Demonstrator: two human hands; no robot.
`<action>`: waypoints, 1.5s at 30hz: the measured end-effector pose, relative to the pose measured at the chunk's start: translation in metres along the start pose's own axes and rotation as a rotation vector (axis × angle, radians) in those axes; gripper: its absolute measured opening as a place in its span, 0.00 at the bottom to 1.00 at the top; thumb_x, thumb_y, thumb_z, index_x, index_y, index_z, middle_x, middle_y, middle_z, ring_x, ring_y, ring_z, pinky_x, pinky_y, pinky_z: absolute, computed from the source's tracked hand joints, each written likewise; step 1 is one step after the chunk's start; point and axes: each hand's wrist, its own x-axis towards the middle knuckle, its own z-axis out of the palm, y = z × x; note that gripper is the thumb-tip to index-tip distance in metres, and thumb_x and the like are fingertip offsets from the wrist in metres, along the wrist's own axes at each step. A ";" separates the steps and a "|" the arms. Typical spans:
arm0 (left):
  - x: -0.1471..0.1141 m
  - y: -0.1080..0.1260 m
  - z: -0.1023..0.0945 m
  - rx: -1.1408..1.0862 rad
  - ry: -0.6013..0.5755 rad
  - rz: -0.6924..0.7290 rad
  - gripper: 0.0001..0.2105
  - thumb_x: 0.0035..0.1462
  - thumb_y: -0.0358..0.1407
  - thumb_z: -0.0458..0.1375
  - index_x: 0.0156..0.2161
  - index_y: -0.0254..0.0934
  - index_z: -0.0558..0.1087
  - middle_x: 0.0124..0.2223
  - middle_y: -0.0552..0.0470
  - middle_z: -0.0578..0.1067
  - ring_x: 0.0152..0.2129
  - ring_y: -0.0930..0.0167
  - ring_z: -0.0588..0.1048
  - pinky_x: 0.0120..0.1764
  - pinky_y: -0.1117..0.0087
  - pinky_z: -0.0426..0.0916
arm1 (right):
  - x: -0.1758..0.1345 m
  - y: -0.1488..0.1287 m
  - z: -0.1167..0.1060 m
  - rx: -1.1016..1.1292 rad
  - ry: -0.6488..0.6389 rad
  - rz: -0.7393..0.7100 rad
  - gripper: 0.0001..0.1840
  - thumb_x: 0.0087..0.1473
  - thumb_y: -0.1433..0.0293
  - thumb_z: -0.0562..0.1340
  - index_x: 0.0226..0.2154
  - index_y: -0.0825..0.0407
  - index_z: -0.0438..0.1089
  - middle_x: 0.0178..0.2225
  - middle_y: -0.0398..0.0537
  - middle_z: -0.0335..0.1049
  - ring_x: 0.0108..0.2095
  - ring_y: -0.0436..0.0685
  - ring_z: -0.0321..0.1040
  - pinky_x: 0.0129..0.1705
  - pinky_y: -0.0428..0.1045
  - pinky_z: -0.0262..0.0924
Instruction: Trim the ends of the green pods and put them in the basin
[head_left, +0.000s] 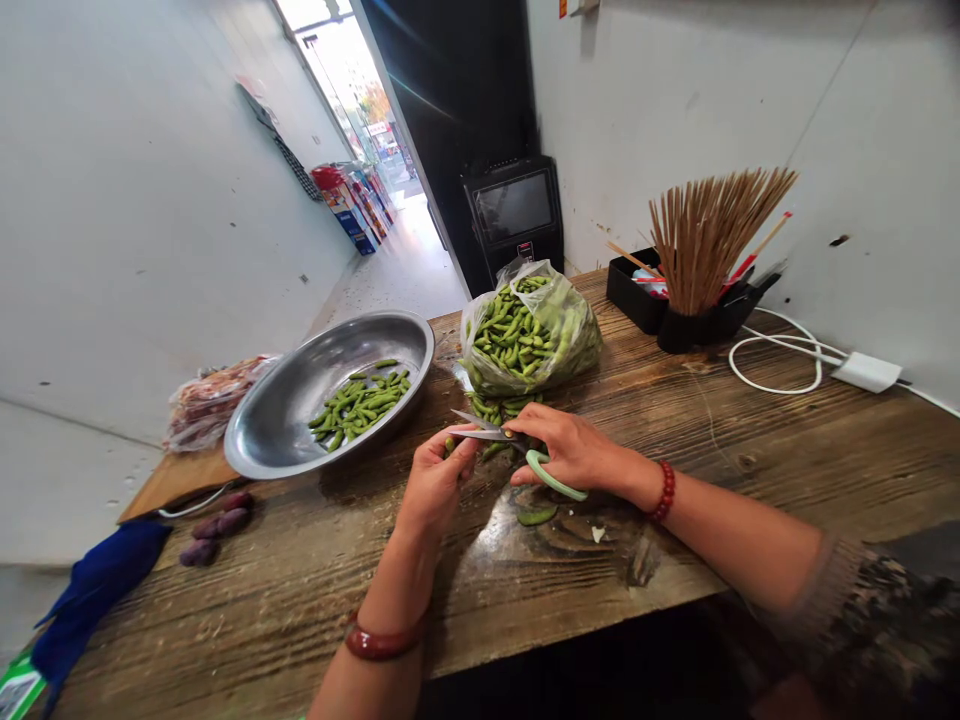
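Observation:
My right hand (559,445) is closed on a pair of scissors (551,475) with pale green handles, whose blades stand apart and point left. Their tips reach my left hand (442,470), which pinches a green soybean pod (449,445), mostly covered by the fingers. Just beyond both hands, a clear plastic bag (577,335) full of pods stands with its mouth open, and more pods lie at its foot. A single pod (537,516) rests on the wooden table (660,420) below the scissors. To the left, a wide metal basin (277,415) holds a loose heap of pods.
Behind the basin lies a bagged reddish food (214,405) on a wooden board (180,480). Several purple tubers (217,530) and a blue cloth (105,590) are at the left. A black holder with wooden skewers (697,240) and a white cable (776,385) occupy the right back.

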 end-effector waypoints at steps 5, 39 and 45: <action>0.000 0.001 0.000 -0.005 -0.004 -0.005 0.13 0.45 0.39 0.68 0.36 0.34 0.78 0.24 0.55 0.71 0.16 0.81 0.58 0.19 0.77 0.49 | 0.000 0.000 0.001 0.007 0.000 -0.010 0.31 0.45 0.60 0.71 0.50 0.53 0.67 0.40 0.49 0.67 0.39 0.56 0.67 0.40 0.49 0.63; 0.004 0.012 -0.009 -0.252 -0.060 -0.115 0.11 0.49 0.39 0.64 0.35 0.34 0.73 0.29 0.55 0.69 0.17 0.81 0.61 0.16 0.82 0.49 | 0.004 0.012 -0.001 0.028 0.086 0.012 0.22 0.50 0.63 0.69 0.46 0.55 0.71 0.38 0.51 0.70 0.39 0.56 0.69 0.41 0.48 0.62; 0.007 0.002 -0.005 0.126 -0.043 -0.053 0.09 0.52 0.40 0.62 0.34 0.36 0.74 0.28 0.55 0.70 0.17 0.79 0.62 0.16 0.79 0.51 | 0.004 0.014 0.000 0.036 0.105 0.034 0.21 0.49 0.64 0.70 0.45 0.56 0.72 0.37 0.51 0.70 0.38 0.56 0.69 0.41 0.49 0.63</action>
